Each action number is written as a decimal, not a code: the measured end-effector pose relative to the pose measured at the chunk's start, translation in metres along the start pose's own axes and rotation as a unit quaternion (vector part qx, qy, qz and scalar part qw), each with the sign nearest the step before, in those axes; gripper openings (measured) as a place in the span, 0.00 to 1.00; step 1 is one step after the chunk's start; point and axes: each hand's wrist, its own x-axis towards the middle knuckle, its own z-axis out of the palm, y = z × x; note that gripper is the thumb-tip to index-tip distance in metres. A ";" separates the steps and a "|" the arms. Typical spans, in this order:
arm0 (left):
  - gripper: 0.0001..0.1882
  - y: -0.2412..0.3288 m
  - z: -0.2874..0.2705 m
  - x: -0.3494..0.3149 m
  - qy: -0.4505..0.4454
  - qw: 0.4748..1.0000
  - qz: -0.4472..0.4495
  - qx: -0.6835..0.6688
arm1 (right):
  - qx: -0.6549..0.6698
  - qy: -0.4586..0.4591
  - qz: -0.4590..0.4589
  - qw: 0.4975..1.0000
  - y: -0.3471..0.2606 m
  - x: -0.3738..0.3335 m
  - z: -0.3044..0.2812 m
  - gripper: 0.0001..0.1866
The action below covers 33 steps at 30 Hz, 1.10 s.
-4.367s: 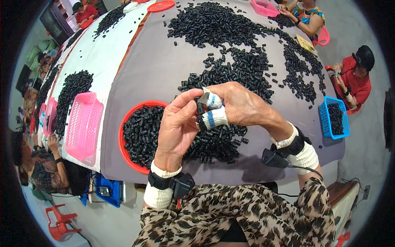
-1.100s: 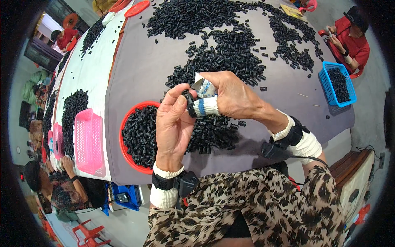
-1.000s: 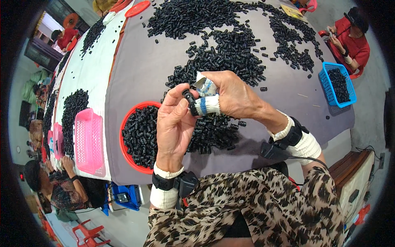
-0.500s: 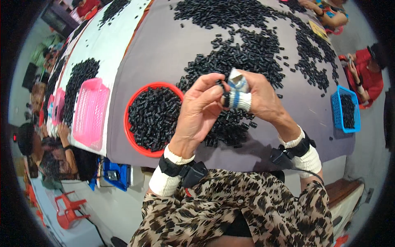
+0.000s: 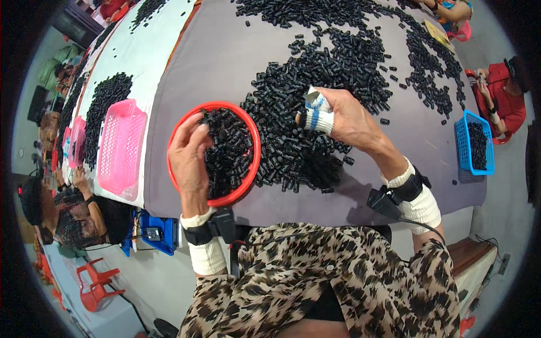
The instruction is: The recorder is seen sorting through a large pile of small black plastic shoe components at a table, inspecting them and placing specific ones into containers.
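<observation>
The left hand (image 5: pixel 190 155) is over the nine o'clock side of a round red basin (image 5: pixel 255 163), knuckles toward twelve, its fingers loosely curled and parted with a gap between the tips. Inside the basin, short black cylinders (image 5: pixel 228 160) lie jumbled, their long axes crossing every way, so no common direction shows. The right hand (image 5: pixel 344 115) points toward ten o'clock above a large black heap (image 5: pixel 282 143) just beyond the basin's three o'clock rim. Its fingers are bent in and wrapped in white coverings (image 5: pixel 320 119) with blue bands, and a small grey tip (image 5: pixel 311 94) juts toward eleven; I cannot tell whether it pinches anything. Cylinders in that heap also lie at mixed angles. One loose cylinder (image 5: pixel 384 121) at the heap's three o'clock edge has its long axis running roughly nine to three; another (image 5: pixel 348 160), toward four, slants ten to four. A pink basket (image 5: pixel 119 149) stands beyond the basin's nine o'clock side, long axis near twelve to six, and a blue basket (image 5: pixel 488 169) holding black pieces stands well apart toward three.
</observation>
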 end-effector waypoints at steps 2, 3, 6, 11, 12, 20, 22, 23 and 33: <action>0.13 -0.017 -0.033 0.009 0.033 0.995 0.017 0.089 | 0.004 -0.004 -0.009 1.000 0.001 -0.001 0.000 0.15; 0.13 -0.025 -0.039 0.011 0.035 0.995 0.016 0.090 | 0.005 -0.006 -0.009 1.000 0.003 -0.001 -0.001 0.15; 0.13 -0.036 -0.045 0.006 0.060 0.990 -0.019 0.129 | -0.016 -0.010 0.014 1.000 0.010 -0.003 -0.003 0.15; 0.16 -0.044 -0.034 0.002 0.026 0.989 -0.092 0.113 | -0.038 -0.024 0.009 0.999 0.014 -0.009 -0.004 0.16; 0.17 -0.045 -0.037 0.003 0.048 0.988 -0.111 0.100 | -0.034 -0.029 0.026 0.999 0.014 -0.010 -0.003 0.16; 0.19 -0.057 -0.053 0.004 0.096 0.984 -0.128 0.082 | -0.021 -0.043 0.071 0.996 0.024 -0.012 -0.003 0.18; 0.19 -0.053 -0.049 0.001 0.076 0.984 -0.125 0.099 | -0.021 -0.027 0.082 0.996 0.017 -0.018 -0.009 0.17; 0.19 -0.050 -0.046 -0.001 0.065 0.983 -0.122 0.118 | -0.017 -0.019 0.089 0.996 0.015 -0.021 -0.012 0.16; 0.14 -0.033 -0.012 -0.005 -0.016 0.978 -0.037 0.205 | 0.045 -0.005 0.129 0.991 0.038 -0.030 -0.023 0.13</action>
